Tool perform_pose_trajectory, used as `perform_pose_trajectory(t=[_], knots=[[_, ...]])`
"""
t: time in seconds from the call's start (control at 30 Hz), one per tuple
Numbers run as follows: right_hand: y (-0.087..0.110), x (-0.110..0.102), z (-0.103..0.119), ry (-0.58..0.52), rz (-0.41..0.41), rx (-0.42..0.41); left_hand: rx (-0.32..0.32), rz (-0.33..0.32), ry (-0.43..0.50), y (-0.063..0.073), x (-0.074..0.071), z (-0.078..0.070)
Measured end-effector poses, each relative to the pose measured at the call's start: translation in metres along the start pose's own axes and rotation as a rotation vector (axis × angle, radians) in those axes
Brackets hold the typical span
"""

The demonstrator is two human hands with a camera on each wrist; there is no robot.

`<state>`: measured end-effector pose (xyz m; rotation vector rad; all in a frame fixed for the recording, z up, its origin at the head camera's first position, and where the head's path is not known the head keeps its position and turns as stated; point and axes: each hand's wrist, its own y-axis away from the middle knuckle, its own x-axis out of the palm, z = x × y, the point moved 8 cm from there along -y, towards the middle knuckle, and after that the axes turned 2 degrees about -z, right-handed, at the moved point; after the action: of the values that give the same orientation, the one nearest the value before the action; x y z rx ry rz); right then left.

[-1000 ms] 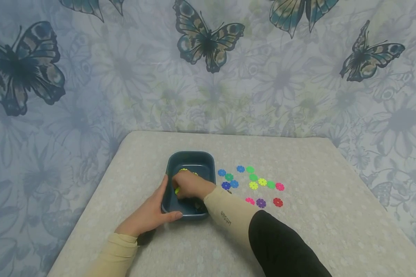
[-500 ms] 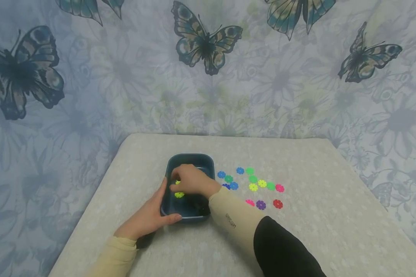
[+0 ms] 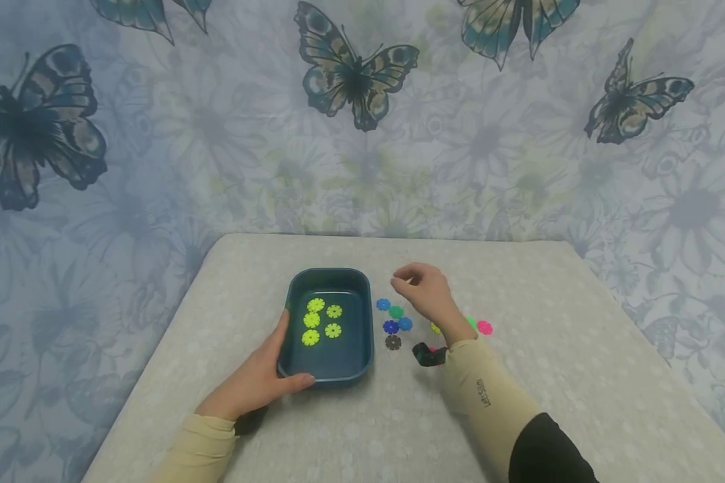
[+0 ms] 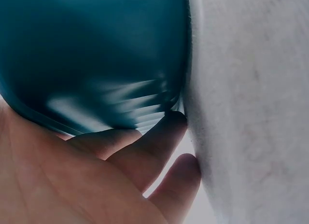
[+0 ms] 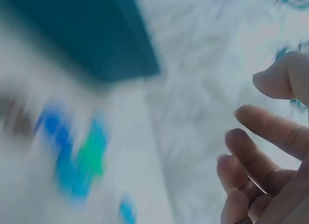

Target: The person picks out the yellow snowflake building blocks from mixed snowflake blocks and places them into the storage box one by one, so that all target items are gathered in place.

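Note:
A dark blue rectangular tray stands on the table with several yellow flower-shaped plastic discs lying flat inside. My left hand holds its near left corner, the thumb at the front rim and the fingers along the left outer wall; in the left wrist view, fingers lie against that wall. To the right of the tray, my right hand is in the air above loose discs, with nothing visible in it. Its thumb and fingers are apart and loosely bent in the right wrist view.
Right of the tray lie blue discs, a green disc, a brown disc and a pink disc. The right forearm covers others. A butterfly-patterned backdrop rises behind the table.
My right hand has left the tray, moving right to above the loose discs, and the yellow discs inside are now uncovered. The left hand stays at the tray's corner.

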<state>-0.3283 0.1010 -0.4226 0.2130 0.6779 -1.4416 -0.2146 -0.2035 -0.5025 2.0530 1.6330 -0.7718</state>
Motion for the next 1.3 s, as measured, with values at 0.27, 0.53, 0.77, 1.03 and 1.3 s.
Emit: perform_pose_trajectory(t=[0.27,0.53,0.77,1.03,1.3], knots=[[0.034,-0.019,-0.085,0.090,-0.005,0.242,0.009,0.005,0.000,-0.003,0.002,0.003],[0.050,-0.019,-0.101,0.364,-0.049,0.195,0.027,0.005,0.006,-0.002,0.003,-0.001],[0.056,-0.020,-0.102,0.540,-0.023,0.162,0.022,0.003,-0.011,-0.001,0.002,-0.001],[0.058,-0.021,-0.099,0.518,-0.030,0.194,0.020,-0.004,-0.020,-0.001,0.001,0.000],[0.057,-0.019,-0.101,0.476,-0.026,0.209,0.029,-0.007,-0.014,-0.002,0.002,0.000]])
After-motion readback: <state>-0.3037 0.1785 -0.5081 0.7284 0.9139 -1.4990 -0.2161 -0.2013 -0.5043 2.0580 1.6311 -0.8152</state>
